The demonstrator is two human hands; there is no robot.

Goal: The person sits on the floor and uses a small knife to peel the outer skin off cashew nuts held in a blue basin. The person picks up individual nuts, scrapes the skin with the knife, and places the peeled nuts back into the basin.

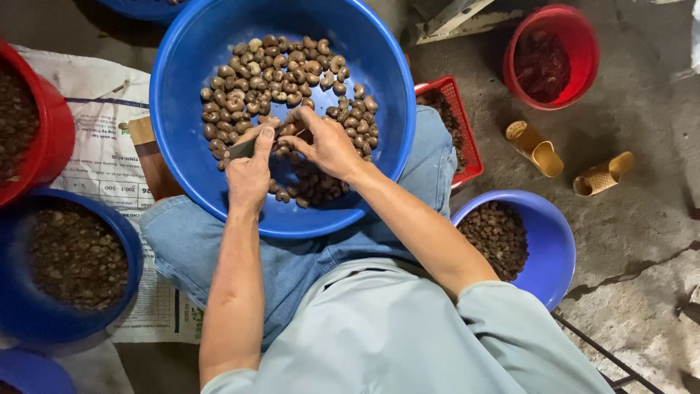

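Head view, looking straight down into a big blue basin (189,138) resting on the person's lap, and both hands are right in the thick of it. The left hand (249,171) is clenched around a small dark blade or tool (244,148), thumb pressed along the top, its tip meeting the heap. The right hand (328,146) is curled over the nuts just beside it, fingers pinching at one nut, though which one is hidden under the fingertips. The nuts (281,80) sit in a thick mound across the upper half of the basin and spill down under the hands toward the near wall, brown and mottled. Judging by that mound, plenty is left to get through: the basin floor shows bare blue only along the sides. Round about, other containers already carry loads: a blue bowl (558,241) at the right knee with dark pieces, another blue bowl (22,314) on the left well filled, a red bucket (58,138) at far left, a red bucket (583,44) at top right with reddish-brown contents, and a red mesh tray (467,124) tucked behind the basin. So a fair amount looks sorted out already, as best one can judge. Two tan scoops (539,149) lie idle on the concrete floor (642,233), well apart from the hands.
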